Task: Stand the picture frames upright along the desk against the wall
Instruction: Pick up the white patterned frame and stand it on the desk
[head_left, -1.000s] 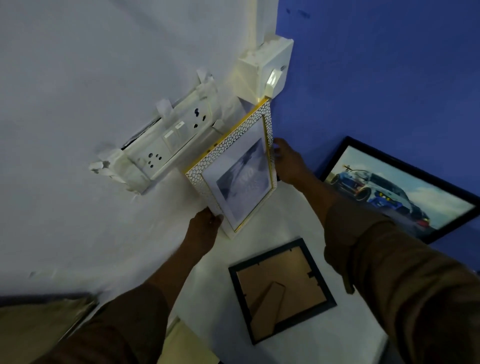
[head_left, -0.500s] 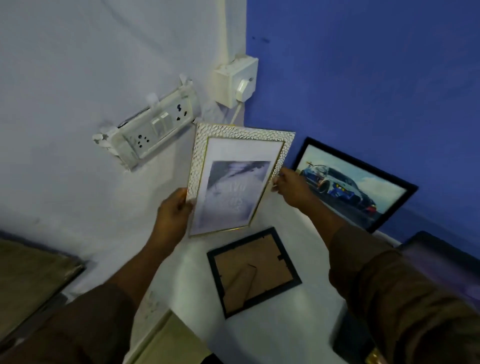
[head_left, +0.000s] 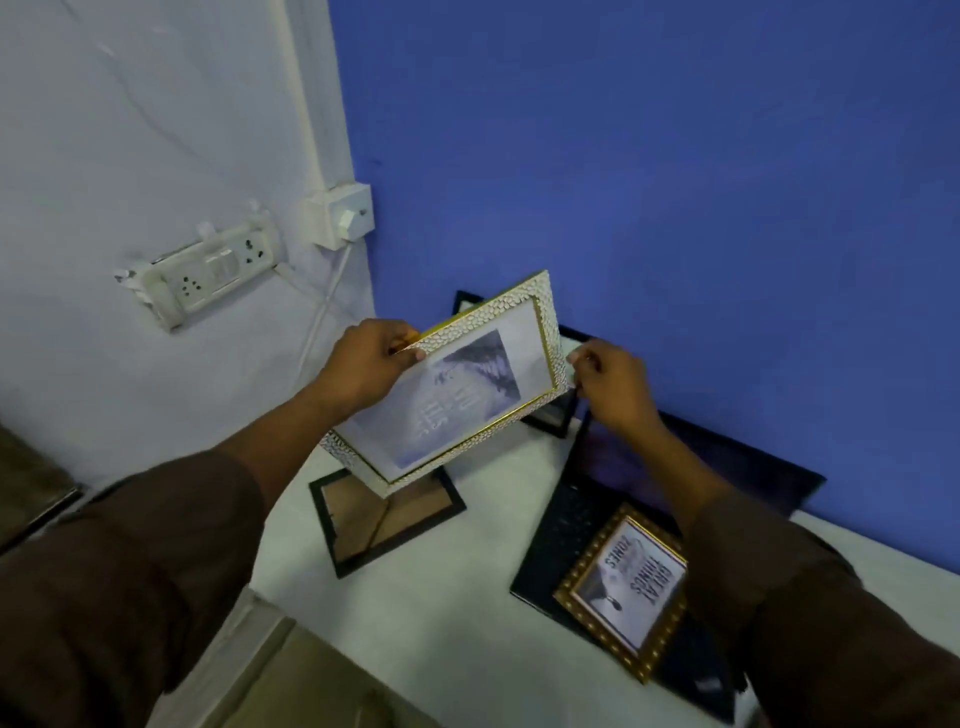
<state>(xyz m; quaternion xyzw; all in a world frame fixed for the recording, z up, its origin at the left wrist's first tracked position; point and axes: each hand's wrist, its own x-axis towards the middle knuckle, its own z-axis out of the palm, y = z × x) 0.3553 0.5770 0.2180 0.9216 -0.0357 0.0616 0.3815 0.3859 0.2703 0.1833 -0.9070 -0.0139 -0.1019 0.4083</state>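
I hold a white pebbled frame with gold trim (head_left: 467, 384) in the air above the white desk (head_left: 467, 597), tilted, its grey print facing me. My left hand (head_left: 363, 364) grips its upper left corner. My right hand (head_left: 608, 384) pinches its right edge. Under it a black frame (head_left: 387, 514) lies face down, brown backing up. A black-framed picture (head_left: 558, 415) leans on the blue wall (head_left: 675, 182), mostly hidden behind the held frame. A gold ornate frame (head_left: 631, 587) lies face up on an open laptop (head_left: 582, 519) at the right.
A white socket strip (head_left: 208, 273) and a switch box (head_left: 340, 215) with a cable are fixed on the white wall at the left. A wooden surface (head_left: 311, 686) lies below the desk's front edge. A dark frame edge (head_left: 31, 499) shows at the far left.
The white frame came away from the left wall corner, was turned from upright to sideways, and moved right over the face-down black frame. The view swung right, revealing the laptop and gold frame.
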